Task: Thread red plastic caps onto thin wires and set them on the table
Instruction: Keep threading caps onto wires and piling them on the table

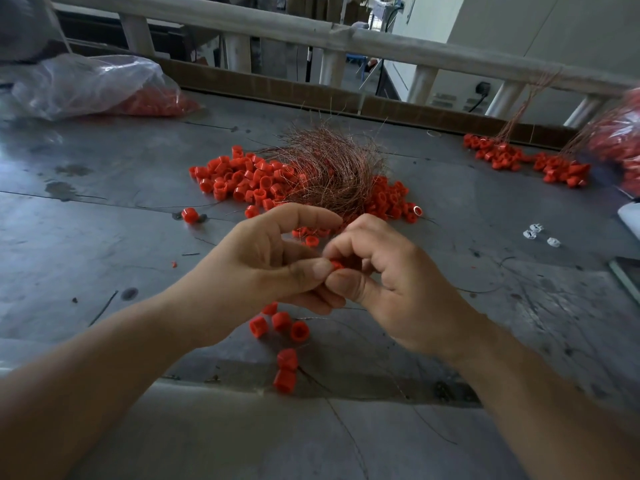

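Two grips, left hand (263,261) and right hand (391,282), clamp one red cap (336,264); clear bag (86,84) holds caps (156,102).

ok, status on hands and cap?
Both left hand and right hand pinch one red cap. Wire at the cap too thin to see. Nothing blocks; wire bundle lies beyond.

Bench (104,220) looks like dull grey sheet metal, scuffed and stained, totally matt. The caps (242,178) are smooth red plastic with a slight sheen. Wires (332,171) are thin coppery metal, a bit shiny. Bag (86,84) is clear, crinkly, glossy plastic. Rail (277,26) behind looks like pale, rough wood.
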Available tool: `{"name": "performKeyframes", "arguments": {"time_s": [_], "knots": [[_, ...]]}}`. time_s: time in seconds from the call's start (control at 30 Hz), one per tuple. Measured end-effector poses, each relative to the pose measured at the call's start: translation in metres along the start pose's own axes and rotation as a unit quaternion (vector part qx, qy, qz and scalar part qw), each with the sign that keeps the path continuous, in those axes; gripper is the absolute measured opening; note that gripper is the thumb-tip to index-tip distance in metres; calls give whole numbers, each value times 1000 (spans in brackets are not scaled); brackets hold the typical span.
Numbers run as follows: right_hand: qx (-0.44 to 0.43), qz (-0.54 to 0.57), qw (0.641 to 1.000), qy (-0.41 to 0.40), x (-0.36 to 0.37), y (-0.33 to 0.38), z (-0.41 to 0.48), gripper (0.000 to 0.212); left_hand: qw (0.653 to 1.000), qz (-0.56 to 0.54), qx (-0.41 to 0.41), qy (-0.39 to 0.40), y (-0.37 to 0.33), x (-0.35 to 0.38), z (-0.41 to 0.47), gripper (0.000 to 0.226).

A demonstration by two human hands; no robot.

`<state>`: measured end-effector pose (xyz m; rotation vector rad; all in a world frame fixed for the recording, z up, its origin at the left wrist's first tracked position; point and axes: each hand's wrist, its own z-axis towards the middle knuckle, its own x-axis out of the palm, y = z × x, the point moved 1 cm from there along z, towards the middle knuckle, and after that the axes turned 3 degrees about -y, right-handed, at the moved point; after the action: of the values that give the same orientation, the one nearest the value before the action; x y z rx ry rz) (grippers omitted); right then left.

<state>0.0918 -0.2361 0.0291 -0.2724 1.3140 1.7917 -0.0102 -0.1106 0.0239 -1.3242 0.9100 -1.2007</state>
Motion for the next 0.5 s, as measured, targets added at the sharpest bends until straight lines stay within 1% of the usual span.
{"name": "performKeyframes", "arguments": {"time_s": [0.03, 0.07, 0.13, 0.2, 0.23, 0.3, 0.5], "knots": [[-2, -2, 1000, 1, 0, 1, 0, 2, 1000, 1, 8, -1, 0, 0, 0, 47], [-4, -7, 1000, 0, 1, 1, 0, 5, 1000, -1, 14, 0, -1, 0, -1, 49], [-12, -18, 1000, 0, 1, 2, -1, 17, 1000, 3, 22, 9, -1, 0, -1, 60], [-12, -31, 999, 11, 2, 3, -1, 17, 998, 48, 29, 6, 1, 1, -2, 68], [-13, -43, 999, 17, 4, 3, -2, 11, 997, 71, 33, -3, 2, 2, -2, 68], [-16, -62, 998, 13, 6, 3, -3, 7, 996, 79, 39, -12, 3, 5, -3, 66], [-13, -66, 997, -30, 7, 8, -3, 9, 997, 56, 59, -10, 0, 9, -6, 60]]}}
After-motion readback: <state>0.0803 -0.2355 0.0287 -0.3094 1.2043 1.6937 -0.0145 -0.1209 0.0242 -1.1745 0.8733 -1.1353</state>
